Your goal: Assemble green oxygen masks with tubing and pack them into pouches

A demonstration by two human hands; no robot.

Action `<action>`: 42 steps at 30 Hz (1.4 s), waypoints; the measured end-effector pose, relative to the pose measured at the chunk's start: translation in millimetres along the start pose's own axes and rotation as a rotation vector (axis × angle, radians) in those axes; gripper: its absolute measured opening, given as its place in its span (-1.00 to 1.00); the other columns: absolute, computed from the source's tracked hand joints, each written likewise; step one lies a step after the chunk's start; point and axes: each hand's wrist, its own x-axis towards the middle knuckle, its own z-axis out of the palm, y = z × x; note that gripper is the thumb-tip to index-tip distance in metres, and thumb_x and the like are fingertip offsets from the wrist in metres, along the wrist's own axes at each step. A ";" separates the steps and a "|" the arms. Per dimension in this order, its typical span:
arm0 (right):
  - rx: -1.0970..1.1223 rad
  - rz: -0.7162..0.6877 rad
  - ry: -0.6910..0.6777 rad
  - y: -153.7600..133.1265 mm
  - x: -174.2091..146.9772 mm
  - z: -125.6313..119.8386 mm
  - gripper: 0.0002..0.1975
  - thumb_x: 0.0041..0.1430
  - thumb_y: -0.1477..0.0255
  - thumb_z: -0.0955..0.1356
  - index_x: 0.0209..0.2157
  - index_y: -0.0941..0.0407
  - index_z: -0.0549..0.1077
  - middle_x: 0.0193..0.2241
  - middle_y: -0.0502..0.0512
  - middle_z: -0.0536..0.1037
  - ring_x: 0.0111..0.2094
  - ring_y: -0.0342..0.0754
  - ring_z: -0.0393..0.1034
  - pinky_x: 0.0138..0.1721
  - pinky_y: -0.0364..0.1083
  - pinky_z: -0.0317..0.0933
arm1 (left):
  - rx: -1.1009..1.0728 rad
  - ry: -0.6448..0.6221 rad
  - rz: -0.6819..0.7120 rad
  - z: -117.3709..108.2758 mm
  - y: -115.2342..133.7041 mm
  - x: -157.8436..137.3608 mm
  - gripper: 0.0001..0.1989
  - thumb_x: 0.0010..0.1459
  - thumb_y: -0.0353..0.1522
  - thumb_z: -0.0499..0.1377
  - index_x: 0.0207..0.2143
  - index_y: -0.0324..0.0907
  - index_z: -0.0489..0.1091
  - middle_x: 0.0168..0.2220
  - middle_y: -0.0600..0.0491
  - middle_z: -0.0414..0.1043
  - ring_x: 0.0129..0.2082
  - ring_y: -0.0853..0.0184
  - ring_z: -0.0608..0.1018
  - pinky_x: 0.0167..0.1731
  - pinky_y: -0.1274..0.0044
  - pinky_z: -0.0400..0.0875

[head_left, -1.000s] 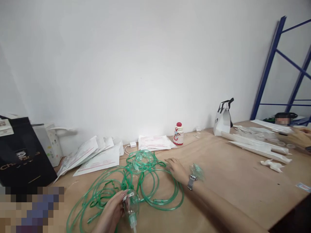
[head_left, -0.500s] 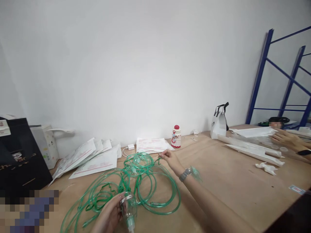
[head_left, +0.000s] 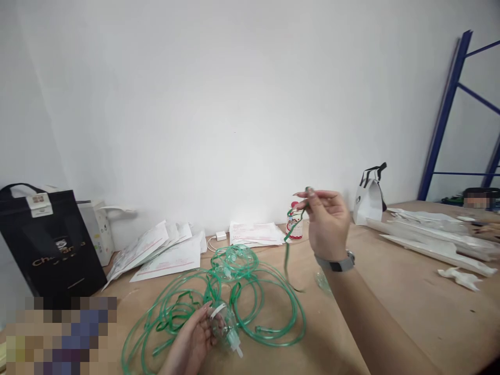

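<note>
My left hand (head_left: 195,336) is closed on the rim of a clear oxygen mask (head_left: 224,323) with a pale green connector, low over the table's near side. Raised in front of the wall, my right hand (head_left: 327,221) pinches a green elastic strap (head_left: 287,245). The strap dangles in a wavy line, its lower end close to the table. Coils of green tubing (head_left: 291,330) spread around the mask, and another clear mask (head_left: 236,258) lies on the tubing behind it. A small clear green piece (head_left: 322,280) is partly hidden by my right forearm.
White packets (head_left: 167,258) and a black bag (head_left: 50,245) stand or lie at the left. Near the wall are more packets (head_left: 253,233), a charger (head_left: 221,236) and a red-topped bottle (head_left: 294,229). To the right are a white bag (head_left: 368,203), long wrappers (head_left: 437,250) and another person's hand (head_left: 486,229).
My right hand has risen from the tubing, moving up and right with the green strap. The left hand keeps the mask, now slightly turned. The view has shifted a little left.
</note>
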 end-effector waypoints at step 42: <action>0.184 1.159 -0.228 111.5 -133.6 -58.4 -0.71 -0.13 0.53 0.41 -0.26 0.19 0.45 -0.22 0.15 0.49 -0.54 -0.24 0.38 -0.48 -0.22 0.29 | 0.042 0.135 -0.022 -4.6 -5.7 6.6 -0.73 -0.18 -0.21 0.31 -0.57 -0.22 0.37 -0.56 0.07 0.43 -0.52 0.34 0.48 -0.47 0.52 0.29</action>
